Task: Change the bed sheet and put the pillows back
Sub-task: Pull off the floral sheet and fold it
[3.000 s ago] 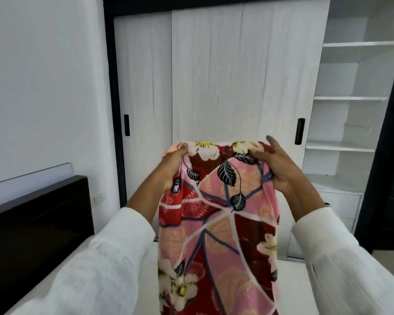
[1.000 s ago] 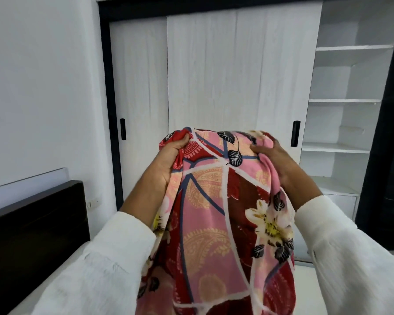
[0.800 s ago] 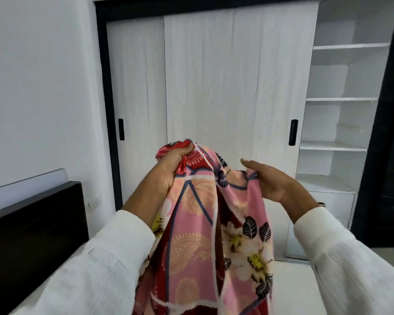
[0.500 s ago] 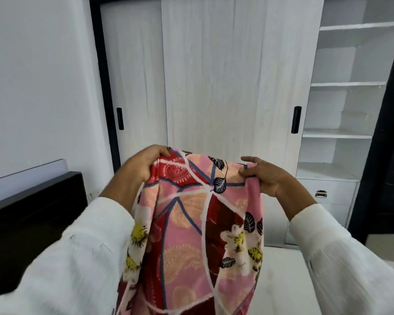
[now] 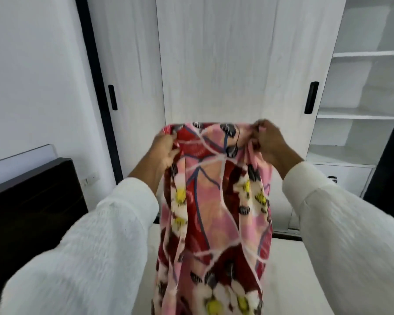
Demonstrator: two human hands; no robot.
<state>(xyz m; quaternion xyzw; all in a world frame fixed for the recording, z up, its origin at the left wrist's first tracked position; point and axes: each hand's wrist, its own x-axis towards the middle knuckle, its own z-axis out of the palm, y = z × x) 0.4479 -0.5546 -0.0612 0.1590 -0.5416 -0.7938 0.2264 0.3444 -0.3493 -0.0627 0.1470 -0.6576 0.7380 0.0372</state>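
A pink and red floral bed sheet (image 5: 214,201) hangs in front of me, bunched in folds down to the bottom edge of the view. My left hand (image 5: 163,151) grips its upper left edge. My right hand (image 5: 268,142) pinches the upper right edge with curled fingers. Both hands are raised at chest height above the bare white mattress (image 5: 289,269). No pillows are in view.
A dark headboard (image 5: 32,201) stands at the left against a white wall. Straight ahead is a white sliding-door wardrobe (image 5: 225,64) with black handles. Open white shelves (image 5: 362,87) and a drawer unit sit at the right.
Over the last seconds my hands have worked along the sheet's top edge, gathering it. Since half a second ago they have moved a little farther apart, pulling that edge out between them.
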